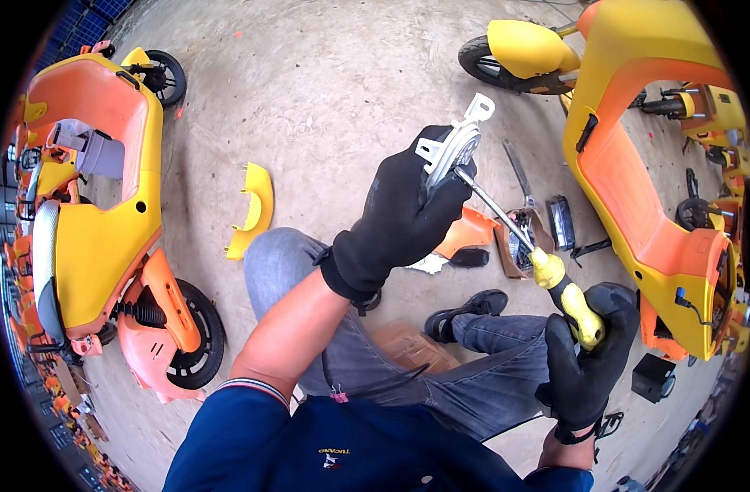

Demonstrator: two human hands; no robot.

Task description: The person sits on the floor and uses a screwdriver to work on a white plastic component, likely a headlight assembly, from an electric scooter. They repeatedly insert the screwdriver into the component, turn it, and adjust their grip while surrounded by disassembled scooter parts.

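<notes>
In a black glove, my left hand (pixel 395 217) is closed around a whitish rounded part with bracket tabs (pixel 455 146), lifted in front of my knees. One tab with a hole sticks out past the fingers. My gloved right hand (pixel 592 361) grips the yellow and black handle of a screwdriver (pixel 547 269). Its long metal shaft points up and left, and the tip meets the round part beside my left thumb. Whether the tip sits in a screw cannot be made out.
Yellow and orange scooters stand at the left (pixel 104 246) and right (pixel 629 189). On the concrete floor lie a curved yellow panel (pixel 260 209), an open box of small parts (pixel 518 242), a flat metal tool (pixel 518 172) and a black box (pixel 654 377). Cardboard (pixel 412 344) lies between my legs.
</notes>
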